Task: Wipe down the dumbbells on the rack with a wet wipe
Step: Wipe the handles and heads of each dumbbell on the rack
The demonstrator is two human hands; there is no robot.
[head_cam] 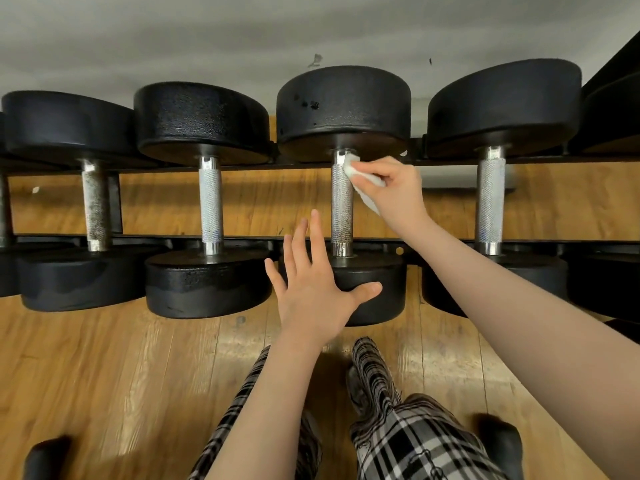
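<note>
Several black dumbbells with knurled steel handles lie across the black rack (450,160). My right hand (391,190) pinches a white wet wipe (362,183) and presses it against the upper end of the handle of the third dumbbell (341,209). My left hand (317,289) lies flat with spread fingers on that dumbbell's near head, thumb out to the right. The wipe is partly hidden under my fingers.
Neighbouring dumbbells sit close on the left (210,206) and right (490,199). A rusty-handled one (96,206) lies further left. Wooden floor (121,368) stretches below the rack. My legs in checked trousers (408,438) are at the bottom. A grey wall (207,39) is behind.
</note>
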